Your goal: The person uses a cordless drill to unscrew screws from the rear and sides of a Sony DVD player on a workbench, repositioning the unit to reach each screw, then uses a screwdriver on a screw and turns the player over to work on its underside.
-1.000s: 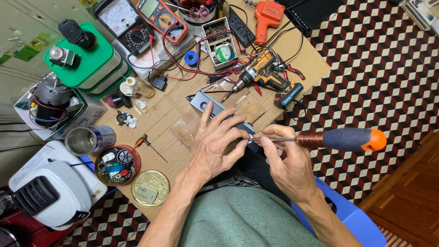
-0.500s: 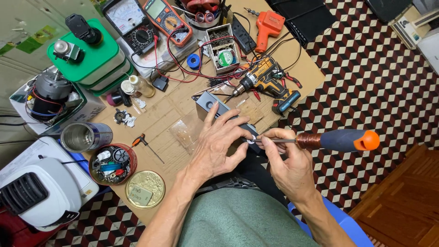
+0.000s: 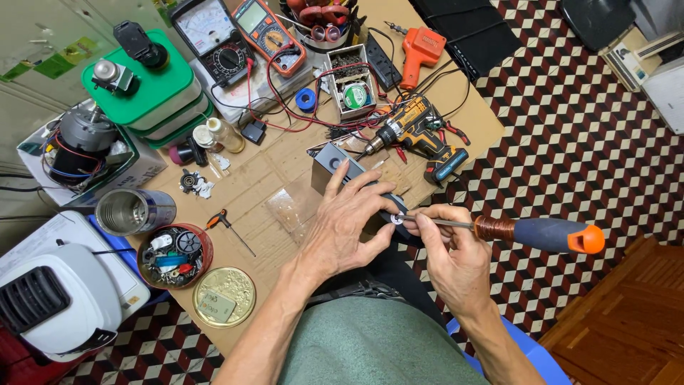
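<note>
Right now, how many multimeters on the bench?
2. A black analog multimeter at the top edge, and an orange digital multimeter just right of it, touching side by side, red leads trailing down. Clutter could hide more.

Up and to the left of our hands we see two meters side by side: an analog multimeter (image 3: 214, 43) with a pale dial face on a black body, and an orange digital multimeter (image 3: 267, 32) with a small greenish screen. Down to our left, a round gold tin lid (image 3: 224, 296) carries a rectangular label.
</note>
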